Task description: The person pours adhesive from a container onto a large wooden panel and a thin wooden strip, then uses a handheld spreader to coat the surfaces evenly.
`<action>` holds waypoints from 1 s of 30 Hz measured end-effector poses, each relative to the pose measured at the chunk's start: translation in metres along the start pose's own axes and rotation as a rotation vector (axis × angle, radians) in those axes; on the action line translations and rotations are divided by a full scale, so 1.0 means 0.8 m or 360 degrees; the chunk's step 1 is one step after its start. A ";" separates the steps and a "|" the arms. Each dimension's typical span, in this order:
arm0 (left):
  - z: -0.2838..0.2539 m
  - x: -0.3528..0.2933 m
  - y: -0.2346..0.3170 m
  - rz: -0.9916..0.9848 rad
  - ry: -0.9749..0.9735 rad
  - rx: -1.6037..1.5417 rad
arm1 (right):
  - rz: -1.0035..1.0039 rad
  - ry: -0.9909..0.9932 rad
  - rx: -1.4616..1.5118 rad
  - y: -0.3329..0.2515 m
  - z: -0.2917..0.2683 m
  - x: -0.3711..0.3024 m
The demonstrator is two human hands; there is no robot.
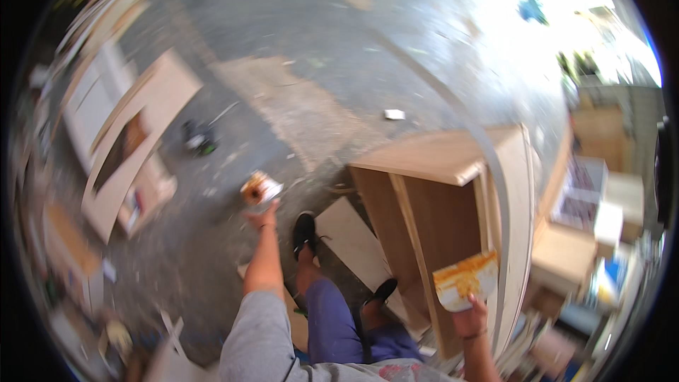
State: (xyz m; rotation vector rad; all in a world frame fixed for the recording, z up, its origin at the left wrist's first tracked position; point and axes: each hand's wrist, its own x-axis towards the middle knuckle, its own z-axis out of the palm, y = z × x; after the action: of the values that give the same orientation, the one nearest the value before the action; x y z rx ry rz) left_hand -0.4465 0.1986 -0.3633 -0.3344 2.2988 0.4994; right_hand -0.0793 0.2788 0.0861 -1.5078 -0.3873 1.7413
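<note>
My left hand (pixel 262 216) reaches forward over the floor, its fingers on a small white tub (pixel 259 189) with orange-brown stuff in it and on its rim. Motion blur softens both the hand and the tub. In my right hand (pixel 471 318) is a flat white sheet (pixel 465 283), pinched at its lower edge and smeared with orange-brown paste. That sheet is in front of the open side of a wooden cabinet (pixel 431 153), which stands on the floor to my right. What the sheet is made of I cannot tell.
A pale board (pixel 353 237) lies by my shoes, next to the cabinet. Leftward, a curved cut-out plywood panel (pixel 164 88) leans over other wood pieces. A dark power tool (pixel 200 136) and a small white block (pixel 395 114) lie on the floor. Stacked boxes (pixel 566 247) stand far right.
</note>
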 end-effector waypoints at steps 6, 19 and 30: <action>0.041 0.040 0.002 0.0881 0.0369 -0.0590 | 0.0059 0.0135 0.0047 -0.013 -0.002 0.011; -0.087 -0.025 -0.017 0.1055 0.0197 -0.0017 | -0.0013 0.0159 0.0426 -0.007 -0.022 -0.036; -0.288 -0.383 0.156 0.2065 -0.0397 -0.0881 | -0.0382 -0.0033 0.1000 -0.064 -0.110 -0.157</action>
State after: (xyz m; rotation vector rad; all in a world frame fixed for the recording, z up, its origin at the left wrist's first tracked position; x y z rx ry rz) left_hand -0.4264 0.2335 0.0381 0.9950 1.8173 1.6783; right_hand 0.0197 0.1989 0.1856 -0.9485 -0.0150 1.4969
